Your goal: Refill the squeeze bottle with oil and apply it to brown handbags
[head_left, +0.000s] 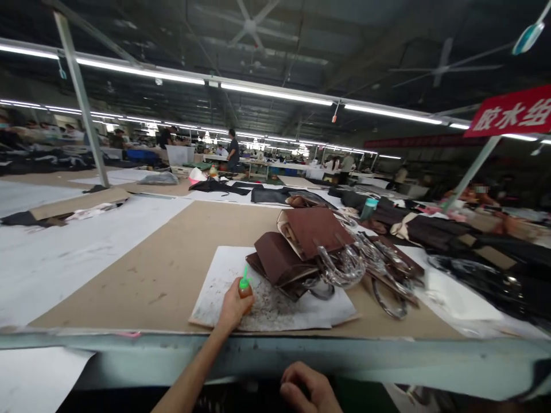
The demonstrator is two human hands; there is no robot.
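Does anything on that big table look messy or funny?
Yes. The white sheet has dark smudges beside the left hand, which holds a green-topped bottle; the sheet's left side looks cleaner. The brown bags lie tilted in a jumbled heap, not neatly stacked. I can't make out any fresh spill.

Overhead, a white, long-bladed ceiling fan is seen above a row of bright tubular lamps. At the right, a red rectangular sign with white characters is shown at the top of a slanting grey metal post. At the left, a broad white paper sheet is partly covered by a flat tan cardboard strip; beyond it, a crumpled grey plastic bundle is placed. Farther back, a white box-shaped bin, a blue rectangular crate and a standing person in dark clothing are included.
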